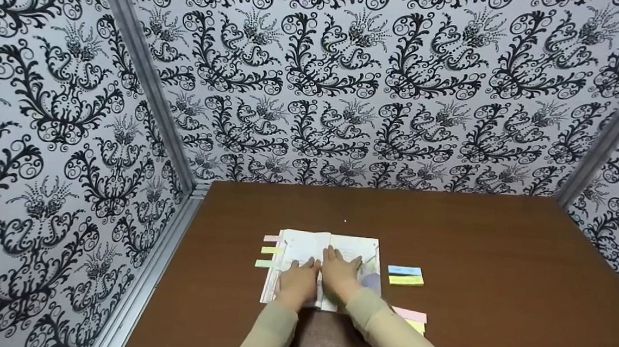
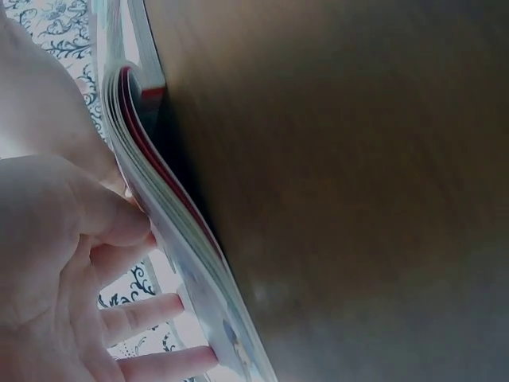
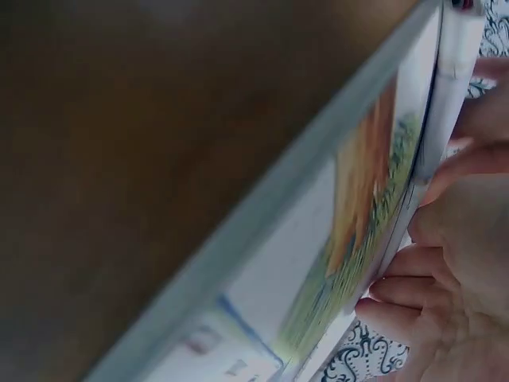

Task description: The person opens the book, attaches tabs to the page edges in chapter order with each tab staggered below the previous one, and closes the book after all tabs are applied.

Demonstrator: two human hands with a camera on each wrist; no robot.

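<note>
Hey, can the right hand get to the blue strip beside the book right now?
Probably yes: the right hand rests on the open book, and only bare tabletop shows between the book's edge and the blue strip; nothing seems to cover it.

Pale beige sleeves (image 1: 401,340), greyer cuffs (image 1: 368,306)

Book pages (image 1: 304,243) were white, with an orange-and-green picture (image 3: 362,215). Tabs (image 1: 271,250) at the book's nine to ten o'clock were pink, yellow, pale green; strips (image 1: 404,270) at three o'clock blue and yellow. Table (image 1: 499,263) was brown; backdrop (image 1: 337,88) white with black floral scrolls; sleeves (image 1: 271,331) cream.
</note>
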